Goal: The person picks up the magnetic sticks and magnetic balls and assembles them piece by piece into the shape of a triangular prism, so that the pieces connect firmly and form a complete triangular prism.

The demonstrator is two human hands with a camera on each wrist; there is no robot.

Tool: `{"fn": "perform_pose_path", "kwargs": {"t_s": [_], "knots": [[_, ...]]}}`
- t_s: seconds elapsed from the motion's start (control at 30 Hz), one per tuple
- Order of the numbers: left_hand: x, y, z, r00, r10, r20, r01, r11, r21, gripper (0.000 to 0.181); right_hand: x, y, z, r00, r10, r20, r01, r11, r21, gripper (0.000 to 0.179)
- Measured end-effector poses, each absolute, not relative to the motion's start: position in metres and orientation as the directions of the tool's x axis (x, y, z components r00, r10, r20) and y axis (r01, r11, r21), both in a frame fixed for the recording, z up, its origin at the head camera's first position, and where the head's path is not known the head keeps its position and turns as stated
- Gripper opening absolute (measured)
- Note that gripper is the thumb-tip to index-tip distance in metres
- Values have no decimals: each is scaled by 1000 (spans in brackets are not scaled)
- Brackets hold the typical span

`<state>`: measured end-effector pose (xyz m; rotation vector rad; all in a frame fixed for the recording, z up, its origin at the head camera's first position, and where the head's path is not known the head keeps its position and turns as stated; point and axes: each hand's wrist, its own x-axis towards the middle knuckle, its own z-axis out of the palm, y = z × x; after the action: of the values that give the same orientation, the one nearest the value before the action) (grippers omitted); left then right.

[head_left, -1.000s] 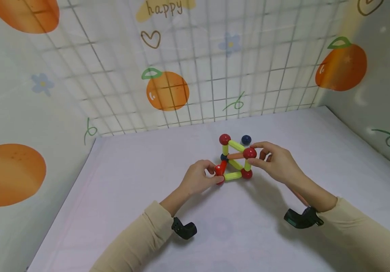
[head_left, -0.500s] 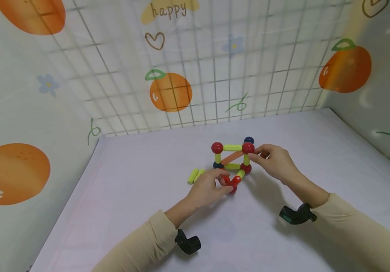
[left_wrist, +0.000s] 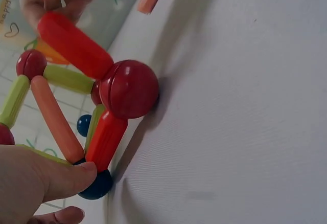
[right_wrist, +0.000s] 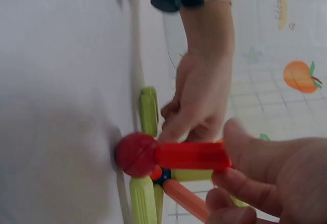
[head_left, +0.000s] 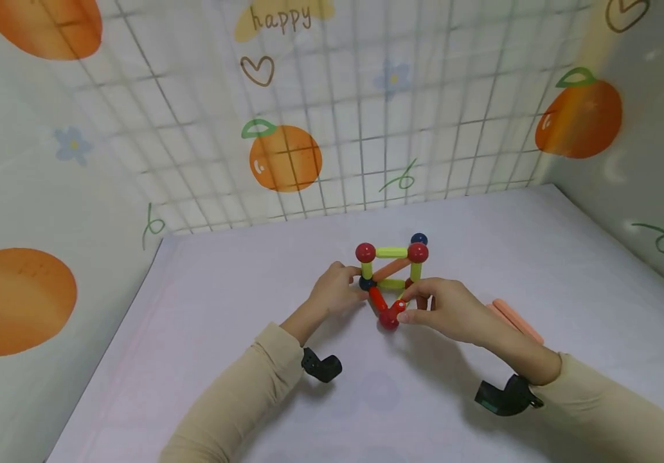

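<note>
A frame of magnetic sticks and balls stands on the table, with yellow-green sticks, a slanted peach stick [left_wrist: 57, 117] and red balls at the corners. My left hand [head_left: 336, 290] pinches the dark blue ball [left_wrist: 97, 185] at its lower left corner, thumb by the red stick [left_wrist: 107, 139] leading forward. That stick meets the front red ball [left_wrist: 130, 88], low on the table. From this ball a second red stick [right_wrist: 191, 155] rises, its free end pinched between thumb and fingers of my right hand [head_left: 453, 310]. Some rear joints are hidden behind my right hand in the head view.
A loose dark blue ball [head_left: 419, 239] lies behind the frame. Two peach sticks [head_left: 517, 320] lie beside my right forearm. A loose yellow-green stick [right_wrist: 149, 111] shows near my left hand in the right wrist view. A printed curtain [head_left: 204, 154] hangs behind the table.
My left hand has shifted from the front red ball to the dark blue ball. My right hand has come down from the upper right ball to the upright red stick. The frame has turned.
</note>
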<state>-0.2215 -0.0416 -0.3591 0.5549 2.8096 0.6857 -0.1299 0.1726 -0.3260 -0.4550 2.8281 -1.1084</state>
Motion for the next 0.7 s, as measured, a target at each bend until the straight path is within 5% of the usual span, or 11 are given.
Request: {"fn": "perform_pose_path", "kwargs": {"t_s": [0.3, 0.7], "knots": [[-226, -45, -361, -903, 429, -39, 382, 839, 387, 30, -129, 170, -329, -957, -281, 75, -262, 720, -643, 22], [-189, -43, -365, -921, 384, 66, 386, 873, 299, 26, -124, 186, -332, -962, -259, 87, -253, 727, -638, 17]]}}
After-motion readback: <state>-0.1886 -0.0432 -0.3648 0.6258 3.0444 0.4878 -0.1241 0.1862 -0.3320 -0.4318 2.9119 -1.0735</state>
